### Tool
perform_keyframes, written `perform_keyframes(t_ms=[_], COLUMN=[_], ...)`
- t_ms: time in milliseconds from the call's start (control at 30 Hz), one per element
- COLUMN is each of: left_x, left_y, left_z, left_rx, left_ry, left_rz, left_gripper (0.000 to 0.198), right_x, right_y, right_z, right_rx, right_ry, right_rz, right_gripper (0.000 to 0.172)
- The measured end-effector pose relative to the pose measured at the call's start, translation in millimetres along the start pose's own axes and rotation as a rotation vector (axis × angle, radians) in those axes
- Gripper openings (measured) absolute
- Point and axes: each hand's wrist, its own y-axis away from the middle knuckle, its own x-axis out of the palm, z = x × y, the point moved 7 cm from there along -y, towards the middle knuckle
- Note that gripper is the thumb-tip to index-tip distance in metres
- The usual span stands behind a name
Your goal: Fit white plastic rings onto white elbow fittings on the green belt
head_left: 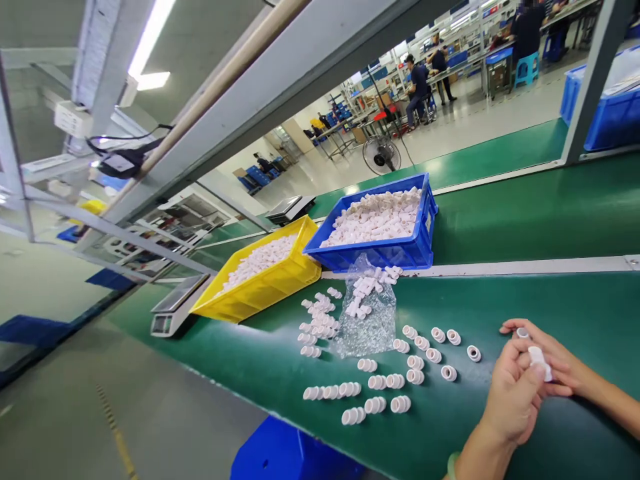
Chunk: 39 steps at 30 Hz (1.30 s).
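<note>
My left hand point(515, 393), with a pale green bracelet at the wrist, is closed on a small white plastic piece point(540, 363) pinched at the thumb. Just behind and touching it, my right hand point(563, 363) has its fingers curled around a white plastic fitting point(523, 332), which is partly hidden. To the left of the hands, several short white ribbed fittings stand or lie on the green table, the nearest fitting point(473, 353) showing a dark opening. Farther left, more fittings point(333, 391) form a short row.
A clear plastic bag point(367, 327) with white small parts on it lies mid-table. Behind it are a blue bin point(370, 253) and a yellow bin point(260, 300), both full of white parts. A scale point(173, 310) stands at the left; a blue stool point(285, 453) is below the table edge.
</note>
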Motion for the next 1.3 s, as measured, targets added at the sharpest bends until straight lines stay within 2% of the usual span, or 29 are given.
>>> perform_keyframes(t_ms=[100, 167, 300, 367, 433, 567, 633, 733, 867, 1000, 1067, 1133, 1200, 1300], left_x=[-11.6, -16.5, -21.2, -22.2, -22.6, -21.3, -20.6, -20.9, -20.9, -21.3, -23.9, -25.3, -24.1, -12.5], left_y=[-3, -3, -4, -4, -5, -6, -7, -7, -7, -6, -4, -2, 3, 11], left_z=[0, 0, 1, 2, 3, 7, 10, 15, 17, 17, 15, 9, -4, -21], left_rx=[-0.019, -0.03, -0.037, -0.044, -0.046, -0.052, -0.059, -0.053, -0.05, -0.036, 0.024, 0.143, 0.334, 0.653], left_ry=[-0.099, -0.179, -0.292, -0.315, -0.331, -0.351, -0.36, -0.39, -0.439, -0.503, -0.584, -0.729, -0.941, -1.271], left_rz=[-0.118, -0.167, -0.21, -0.221, -0.229, -0.21, -0.186, -0.168, -0.163, -0.147, -0.15, -0.149, -0.185, -0.236], left_gripper=[0.05, 0.051, 0.057, 0.058, 0.058, 0.058, 0.058, 0.059, 0.06, 0.065, 0.068, 0.073, 0.08, 0.096], right_x=[-27, -37, -42, -38, -36, -35, -31, -22, -14, -4, -2, -3, -5, -3], right_y=[20, 34, 46, 46, 44, 44, 46, 49, 49, 50, 52, 54, 56, 58], right_z=[-11, -16, -9, -6, -6, -9, -9, -2, 15, 22, 22, 18, 13, 8], right_rx=[0.064, 0.102, 0.071, 0.093, 0.146, 0.226, 0.266, 0.307, 0.261, 0.255, 0.266, 0.286, 0.306, 0.334], right_ry=[-0.105, -0.122, -0.042, -0.102, -0.263, -0.719, -0.859, -0.901, -0.819, -0.862, -0.86, -0.826, -0.793, -0.802], right_rz=[-0.069, -0.092, -0.093, -0.066, -0.071, -0.223, -0.253, -0.19, -0.071, 0.049, 0.07, 0.047, 0.017, 0.051], right_gripper=[0.044, 0.046, 0.046, 0.044, 0.039, 0.029, 0.029, 0.028, 0.028, 0.033, 0.036, 0.037, 0.038, 0.037])
